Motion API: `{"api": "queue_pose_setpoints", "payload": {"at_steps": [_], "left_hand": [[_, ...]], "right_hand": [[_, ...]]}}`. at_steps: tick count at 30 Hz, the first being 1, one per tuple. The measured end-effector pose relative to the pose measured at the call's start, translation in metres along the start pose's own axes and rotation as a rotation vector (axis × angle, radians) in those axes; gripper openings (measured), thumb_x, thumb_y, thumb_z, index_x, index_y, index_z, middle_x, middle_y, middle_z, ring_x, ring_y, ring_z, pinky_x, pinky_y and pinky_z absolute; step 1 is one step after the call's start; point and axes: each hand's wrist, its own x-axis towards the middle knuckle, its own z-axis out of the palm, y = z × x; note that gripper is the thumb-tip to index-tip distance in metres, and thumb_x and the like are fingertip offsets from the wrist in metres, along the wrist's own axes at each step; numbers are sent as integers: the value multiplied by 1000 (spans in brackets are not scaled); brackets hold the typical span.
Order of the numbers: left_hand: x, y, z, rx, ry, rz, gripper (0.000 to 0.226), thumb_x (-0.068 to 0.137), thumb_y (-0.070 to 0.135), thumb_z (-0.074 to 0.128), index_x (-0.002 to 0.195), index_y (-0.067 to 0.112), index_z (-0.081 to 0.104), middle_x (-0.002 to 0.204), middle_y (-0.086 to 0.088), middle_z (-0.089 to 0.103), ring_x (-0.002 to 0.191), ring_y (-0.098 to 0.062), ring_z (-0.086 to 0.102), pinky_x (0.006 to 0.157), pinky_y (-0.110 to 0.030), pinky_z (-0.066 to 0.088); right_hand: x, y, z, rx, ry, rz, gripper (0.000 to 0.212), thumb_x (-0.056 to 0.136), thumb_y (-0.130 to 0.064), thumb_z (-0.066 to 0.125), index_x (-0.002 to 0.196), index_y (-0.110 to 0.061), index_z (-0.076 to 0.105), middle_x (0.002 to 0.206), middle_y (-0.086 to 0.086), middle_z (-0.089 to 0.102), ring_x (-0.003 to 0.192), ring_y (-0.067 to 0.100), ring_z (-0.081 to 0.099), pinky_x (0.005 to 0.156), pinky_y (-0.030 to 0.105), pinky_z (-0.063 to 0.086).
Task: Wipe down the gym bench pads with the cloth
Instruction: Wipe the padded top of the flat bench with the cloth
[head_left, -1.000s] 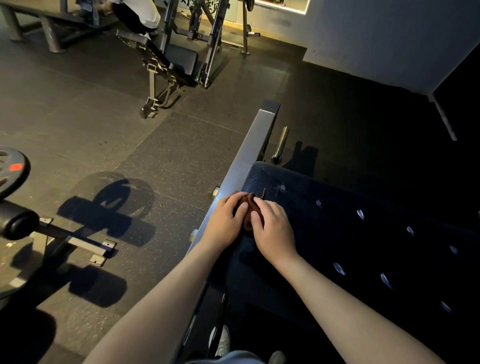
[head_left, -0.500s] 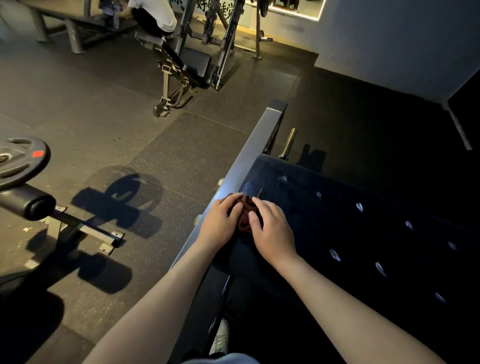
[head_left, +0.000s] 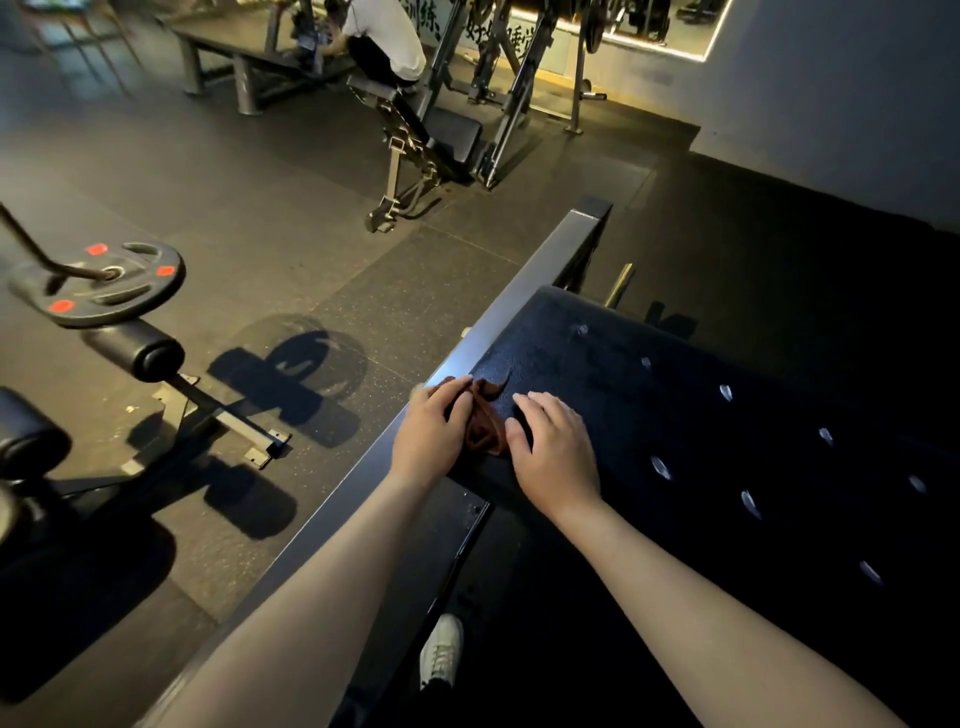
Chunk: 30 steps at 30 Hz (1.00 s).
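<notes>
A small brown cloth (head_left: 485, 423) lies bunched on the left edge of a dark textured bench pad (head_left: 675, 415) with shiny studs. My left hand (head_left: 431, 436) rests on the cloth's left side, its fingers laid over the cloth and the pad's edge. My right hand (head_left: 556, 452) lies flat on the pad just right of the cloth, its fingers fairly straight and its thumb at the cloth's edge. Part of the cloth is hidden under my left fingers.
A grey steel frame rail (head_left: 519, 306) runs along the pad's left side. On the floor at left stand a weight plate (head_left: 104, 283) on a bar and a roller pad (head_left: 137, 353). Farther back, a person sits at another bench (head_left: 415, 130). My white shoe (head_left: 441, 649) shows below.
My right hand has drawn away to the right, uncovering more of the cloth. The camera has tilted up and shows more of the room.
</notes>
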Motion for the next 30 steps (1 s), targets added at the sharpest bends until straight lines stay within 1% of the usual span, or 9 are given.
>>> {"api": "queue_pose_setpoints", "payload": {"at_steps": [3, 7, 9, 14, 18, 23, 25, 27, 30], "left_hand": [[-35, 0, -1, -47, 98, -25, 33, 103, 36, 51, 133, 36, 63, 135, 6, 50, 122, -4, 44, 102, -23, 34], [-72, 3, 7, -36, 209, -33, 32, 102, 30, 54, 133, 33, 64, 143, 1, 44, 136, -18, 40, 118, -37, 31], [-83, 2, 11, -28, 228, -28, 34, 103, 28, 54, 135, 31, 63, 147, 0, 41, 139, -19, 36, 121, -37, 26], [-51, 10, 4, -92, 198, -64, 35, 103, 27, 52, 137, 22, 62, 139, -2, 47, 133, -17, 41, 114, -25, 27], [-48, 12, 12, -120, 217, -88, 36, 105, 28, 48, 139, 23, 59, 143, -1, 46, 138, -15, 38, 114, -23, 23], [-83, 9, 25, -49, 288, -7, 37, 105, 21, 49, 141, 22, 57, 158, -4, 34, 147, -22, 24, 122, -27, 11], [-100, 11, 34, -4, 260, 42, 40, 103, 16, 51, 142, 25, 57, 161, -3, 32, 150, -24, 19, 121, -22, 5], [-112, 18, 43, 40, 209, 114, 44, 100, 15, 51, 142, 27, 57, 161, -1, 34, 151, -22, 18, 118, -16, 1], [-110, 30, 43, -3, 204, 132, 47, 95, 13, 51, 141, 24, 58, 154, -2, 46, 148, -21, 28, 123, -26, 13]], "right_hand": [[-14, 5, -3, 54, 22, -22, 40, 100, -33, 47, 132, -12, 61, 133, 4, 59, 129, 22, 49, 111, 40, 39], [-28, 3, -3, 92, 63, -18, 46, 97, -39, 43, 126, -12, 66, 126, 4, 63, 122, 24, 53, 107, 41, 43], [-32, 1, -2, 74, 65, -36, 46, 98, -40, 44, 127, -12, 66, 126, 5, 63, 123, 26, 54, 107, 43, 43], [-27, 0, -1, 44, 100, -67, 36, 96, -31, 56, 123, -11, 67, 120, 5, 65, 116, 25, 55, 102, 43, 46], [-28, 1, -4, 87, 71, -72, 37, 99, -32, 52, 128, -13, 64, 125, 3, 64, 121, 21, 53, 105, 40, 44], [-47, 5, -12, 227, 61, -58, 38, 99, -34, 50, 130, -15, 63, 125, 0, 64, 121, 15, 52, 106, 29, 39], [-56, 4, -14, 264, 64, -54, 37, 98, -32, 52, 129, -16, 64, 124, -1, 65, 118, 13, 52, 104, 21, 34], [-60, 4, -17, 340, 68, -29, 37, 96, -29, 53, 127, -15, 66, 123, -1, 65, 116, 12, 54, 105, 20, 35], [-61, 2, -22, 463, 120, 8, 33, 93, -18, 54, 123, -15, 67, 123, -4, 60, 119, 9, 53, 109, 24, 37]]}}
